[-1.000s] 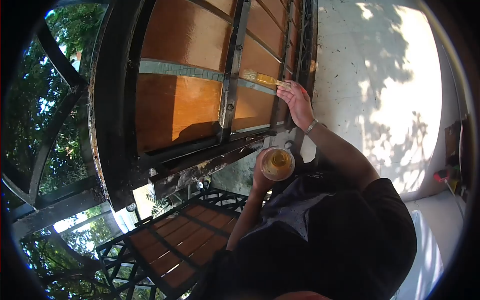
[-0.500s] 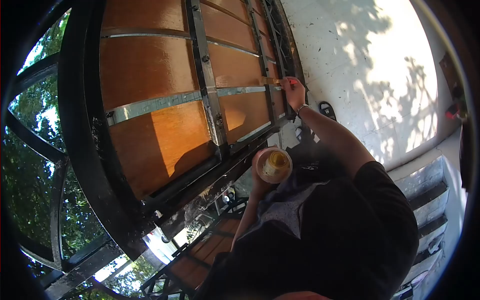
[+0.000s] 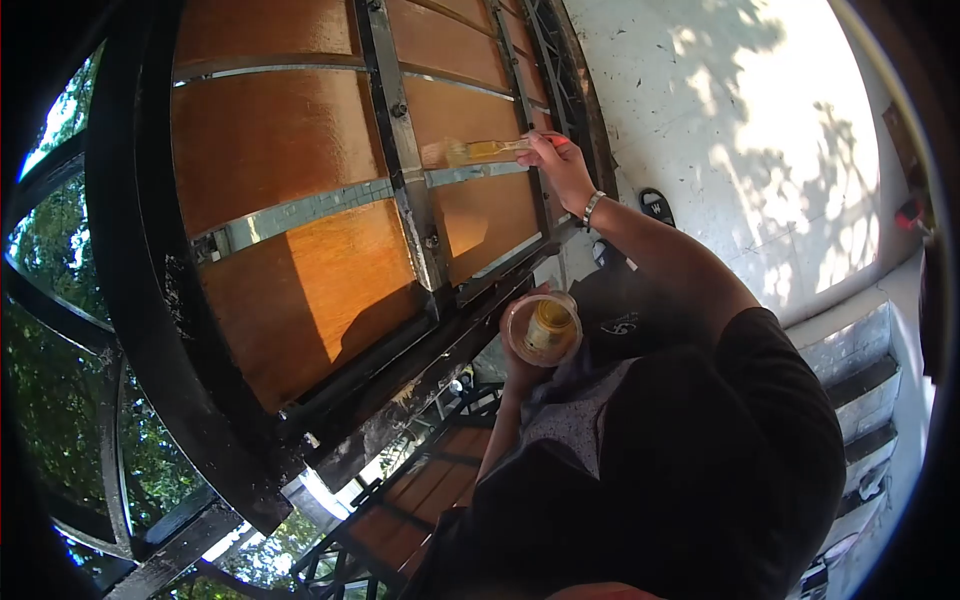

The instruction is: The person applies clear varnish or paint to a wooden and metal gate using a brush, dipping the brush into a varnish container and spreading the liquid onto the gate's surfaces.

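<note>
My right hand (image 3: 560,168) grips the handle of a paint brush (image 3: 480,151), whose bristles lie at a reddish-brown wooden board (image 3: 460,115) near the black metal bar (image 3: 400,130). The bristles are slightly blurred. Low in front of my chest, my left hand (image 3: 518,365) is wrapped round a clear round container (image 3: 543,330) with yellowish liquid in it. Glossy boards sit in the black frame; a sunlit one (image 3: 310,290) lies nearer to me, crossed by a shadow.
A dark metal frame edge (image 3: 370,400) runs between me and the boards. A black sandal (image 3: 656,206) lies on the pale floor (image 3: 720,170). Steps (image 3: 865,385) stand at the right. Beyond the curved railing (image 3: 110,430) at the left are trees.
My right hand and the brush have moved left and slightly up along the board, toward the black metal bar. My left hand still holds the container, now tilted a little differently. The view has shifted slightly.
</note>
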Motion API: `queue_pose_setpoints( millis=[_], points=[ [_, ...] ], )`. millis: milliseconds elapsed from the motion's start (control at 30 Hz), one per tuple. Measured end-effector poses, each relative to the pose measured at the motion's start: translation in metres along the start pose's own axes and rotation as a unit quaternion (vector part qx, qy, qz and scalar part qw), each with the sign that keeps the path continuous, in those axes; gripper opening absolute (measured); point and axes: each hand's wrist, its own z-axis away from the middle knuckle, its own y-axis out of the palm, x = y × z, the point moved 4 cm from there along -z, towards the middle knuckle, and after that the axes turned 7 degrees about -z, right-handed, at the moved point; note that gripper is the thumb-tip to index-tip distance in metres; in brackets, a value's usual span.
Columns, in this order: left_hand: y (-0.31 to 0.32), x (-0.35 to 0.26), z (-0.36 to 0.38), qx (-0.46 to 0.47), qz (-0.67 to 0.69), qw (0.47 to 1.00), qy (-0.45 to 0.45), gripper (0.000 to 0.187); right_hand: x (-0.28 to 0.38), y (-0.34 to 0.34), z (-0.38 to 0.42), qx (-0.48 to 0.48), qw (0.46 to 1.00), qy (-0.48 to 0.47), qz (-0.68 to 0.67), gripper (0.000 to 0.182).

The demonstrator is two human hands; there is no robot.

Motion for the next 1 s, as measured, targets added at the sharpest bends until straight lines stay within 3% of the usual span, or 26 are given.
queue_pose_setpoints(
  millis=[133,233,300,367,433,500,533,600,700,933,1000],
  points=[
    [-0.001,-0.015,-0.001,-0.002,-0.058,0.998,0.035,0.086,-0.037,-0.058,-0.026,-0.074,0.996,0.006,0.044,0.032],
    [0.005,-0.023,0.003,-0.006,-0.102,0.995,0.016,0.086,-0.038,-0.088,-0.028,-0.112,0.980,-0.058,0.151,0.030],
    [0.008,-0.023,0.004,-0.028,-0.106,0.994,-0.013,0.086,-0.025,-0.091,-0.027,-0.139,0.884,-0.145,0.421,0.026],
    [0.013,-0.027,0.003,-0.027,-0.132,0.991,0.024,0.088,-0.015,-0.070,-0.022,-0.106,0.888,-0.154,0.420,0.025],
    [0.020,-0.023,0.006,-0.049,-0.109,0.993,0.006,0.087,0.005,-0.036,-0.015,-0.074,0.889,-0.169,0.419,0.024],
    [0.023,-0.024,0.009,-0.068,-0.086,0.994,-0.016,0.087,0.018,0.003,0.001,-0.021,0.947,-0.113,0.301,0.024],
    [0.026,-0.028,0.008,-0.072,-0.096,0.993,-0.012,0.086,0.033,0.021,0.013,-0.020,0.947,-0.112,0.301,0.024],
    [0.032,-0.037,0.004,-0.079,-0.104,0.991,-0.005,0.085,0.062,0.051,0.031,0.014,0.990,-0.071,0.119,0.021],
    [0.036,-0.043,0.003,-0.104,-0.079,0.991,0.008,0.083,0.075,0.067,0.039,0.060,0.995,-0.080,0.017,0.023],
    [0.038,-0.028,0.012,-0.071,-0.112,0.991,0.008,0.086,0.037,0.039,0.020,0.031,0.998,-0.054,0.023,0.024],
    [0.039,-0.029,0.011,-0.071,-0.112,0.991,0.015,0.086,0.017,0.008,0.009,-0.021,0.992,-0.037,0.116,0.028]
  ],
)
